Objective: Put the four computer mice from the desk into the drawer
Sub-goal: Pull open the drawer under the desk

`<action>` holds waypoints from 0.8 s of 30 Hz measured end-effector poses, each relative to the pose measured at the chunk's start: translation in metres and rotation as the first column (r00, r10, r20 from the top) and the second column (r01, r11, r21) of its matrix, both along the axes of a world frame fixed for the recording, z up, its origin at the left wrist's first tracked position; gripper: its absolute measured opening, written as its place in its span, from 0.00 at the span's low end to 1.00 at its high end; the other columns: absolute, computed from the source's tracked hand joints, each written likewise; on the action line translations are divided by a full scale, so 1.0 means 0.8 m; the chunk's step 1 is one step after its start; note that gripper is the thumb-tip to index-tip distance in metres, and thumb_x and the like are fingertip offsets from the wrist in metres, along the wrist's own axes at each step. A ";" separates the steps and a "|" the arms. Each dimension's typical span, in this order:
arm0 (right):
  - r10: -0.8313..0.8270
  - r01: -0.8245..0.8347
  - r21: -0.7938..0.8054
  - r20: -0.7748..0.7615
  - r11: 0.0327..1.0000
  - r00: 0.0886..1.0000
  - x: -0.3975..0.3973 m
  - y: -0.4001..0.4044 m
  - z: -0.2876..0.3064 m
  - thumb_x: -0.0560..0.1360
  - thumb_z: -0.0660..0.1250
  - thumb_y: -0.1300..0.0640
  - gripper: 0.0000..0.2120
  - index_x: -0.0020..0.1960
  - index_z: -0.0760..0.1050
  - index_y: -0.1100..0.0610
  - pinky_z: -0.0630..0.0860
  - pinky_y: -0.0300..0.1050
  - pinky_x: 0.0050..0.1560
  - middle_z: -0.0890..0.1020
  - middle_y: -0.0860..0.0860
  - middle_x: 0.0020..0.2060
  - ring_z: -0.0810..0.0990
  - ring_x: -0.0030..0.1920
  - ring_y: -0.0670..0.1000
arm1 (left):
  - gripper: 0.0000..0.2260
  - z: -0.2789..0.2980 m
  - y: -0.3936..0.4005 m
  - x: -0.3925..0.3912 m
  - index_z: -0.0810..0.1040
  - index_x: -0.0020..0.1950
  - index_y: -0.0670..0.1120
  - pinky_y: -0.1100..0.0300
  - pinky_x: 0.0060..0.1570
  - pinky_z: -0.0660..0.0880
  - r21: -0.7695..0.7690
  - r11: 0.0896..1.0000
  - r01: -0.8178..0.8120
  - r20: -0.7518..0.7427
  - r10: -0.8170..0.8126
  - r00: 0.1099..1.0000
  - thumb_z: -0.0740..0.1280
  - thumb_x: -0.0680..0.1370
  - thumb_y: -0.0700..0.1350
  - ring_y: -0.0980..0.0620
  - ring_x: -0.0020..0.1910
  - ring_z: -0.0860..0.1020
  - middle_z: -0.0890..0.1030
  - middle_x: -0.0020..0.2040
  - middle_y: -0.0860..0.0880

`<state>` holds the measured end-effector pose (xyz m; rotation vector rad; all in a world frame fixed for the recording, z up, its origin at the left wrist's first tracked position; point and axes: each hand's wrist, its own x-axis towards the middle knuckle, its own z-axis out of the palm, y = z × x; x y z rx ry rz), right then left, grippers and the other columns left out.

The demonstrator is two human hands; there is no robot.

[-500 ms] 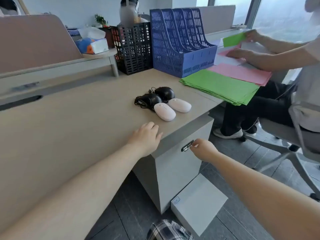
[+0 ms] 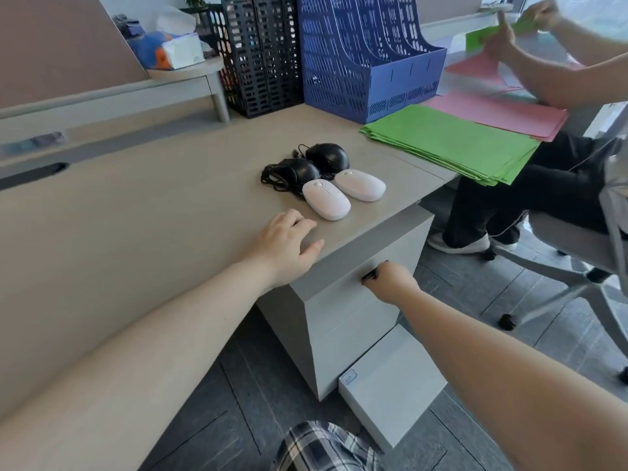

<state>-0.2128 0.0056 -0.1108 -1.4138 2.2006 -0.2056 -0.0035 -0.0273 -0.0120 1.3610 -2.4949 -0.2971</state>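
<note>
My right hand (image 2: pixel 390 280) has its fingers curled into the dark handle (image 2: pixel 368 275) of the top drawer (image 2: pixel 343 300), which looks shut, while my left hand (image 2: pixel 289 244) lies flat and spread on the desk (image 2: pixel 136 232), holding nothing. All four mice, two white (image 2: pixel 326 199) and two black corded ones (image 2: pixel 299 171), sit clustered just beyond that left hand. I'd pull straight out, steadily, and brace with the left hand.

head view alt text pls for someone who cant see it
A person's right hand grips the handle of a closed grey drawer while the left hand rests on the desk near two white mice and two black mice.
</note>
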 end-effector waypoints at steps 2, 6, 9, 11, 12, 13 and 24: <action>-0.003 0.003 -0.002 -0.023 1.000 1.000 -0.001 -0.004 -0.003 0.76 0.64 0.48 0.21 0.30 0.61 0.55 0.60 0.40 0.24 0.67 0.50 0.28 0.69 0.31 0.53 | 0.19 0.000 -0.004 -0.002 0.73 0.67 0.44 0.52 0.65 0.66 -0.013 1.000 -0.011 -0.007 0.011 1.000 0.62 0.79 0.52 0.45 0.64 0.68 0.72 0.60 0.45; 0.015 -0.016 -0.027 -0.038 1.000 0.999 -0.006 -0.001 -0.001 0.75 0.64 0.49 0.24 0.27 0.57 0.55 0.57 0.40 0.24 0.65 0.50 0.25 0.63 0.26 0.50 | 0.19 0.000 -0.006 -0.004 0.74 0.66 0.44 0.52 0.64 0.66 -0.022 0.999 -0.022 -0.011 0.022 1.000 0.62 0.78 0.52 0.44 0.62 0.68 0.73 0.58 0.44; 0.010 -0.010 -0.071 -0.001 0.997 1.000 -0.008 0.002 -0.002 0.74 0.64 0.49 0.24 0.26 0.58 0.57 0.57 0.40 0.26 0.65 0.51 0.25 0.65 0.28 0.52 | 0.21 0.000 -0.003 -0.004 0.74 0.66 0.44 0.52 0.63 0.67 -0.016 1.000 -0.024 -0.008 0.024 1.000 0.61 0.78 0.54 0.43 0.62 0.68 0.73 0.57 0.44; -0.043 0.053 -0.093 0.105 0.994 0.994 -0.009 0.006 -0.006 0.74 0.66 0.50 0.22 0.27 0.65 0.60 0.59 0.42 0.28 0.67 0.52 0.26 0.69 0.33 0.54 | 0.21 0.001 -0.002 -0.005 0.74 0.66 0.44 0.53 0.63 0.67 -0.014 1.000 -0.027 -0.005 0.027 1.000 0.61 0.78 0.54 0.44 0.62 0.68 0.73 0.58 0.44; -0.112 0.137 -0.089 0.239 0.987 0.965 -0.009 0.008 -0.008 0.74 0.68 0.51 0.18 0.31 0.72 0.62 0.62 0.41 0.30 0.71 0.53 0.28 0.70 0.34 0.53 | 0.21 0.001 -0.003 -0.005 0.74 0.67 0.44 0.53 0.63 0.67 -0.013 0.999 -0.030 -0.002 0.030 1.000 0.61 0.78 0.53 0.44 0.62 0.68 0.73 0.58 0.44; -0.196 0.242 -0.064 0.410 0.968 0.891 -0.009 0.010 -0.010 0.73 0.69 0.54 0.14 0.37 0.77 0.64 0.64 0.41 0.33 0.75 0.54 0.32 0.71 0.35 0.53 | 0.20 0.001 -0.003 -0.005 0.73 0.67 0.45 0.53 0.63 0.67 -0.012 0.999 -0.033 0.001 0.033 0.999 0.61 0.78 0.53 0.44 0.63 0.68 0.73 0.58 0.45; -0.476 0.455 0.202 0.601 0.867 0.642 -0.001 -0.007 -0.004 0.79 0.58 0.63 0.04 0.49 0.71 0.61 0.58 0.40 0.30 0.71 0.52 0.30 0.65 0.30 0.49 | 0.19 0.001 -0.003 -0.005 0.72 0.68 0.45 0.53 0.62 0.67 -0.027 0.999 -0.028 0.023 0.028 0.999 0.61 0.79 0.51 0.45 0.63 0.68 0.73 0.60 0.45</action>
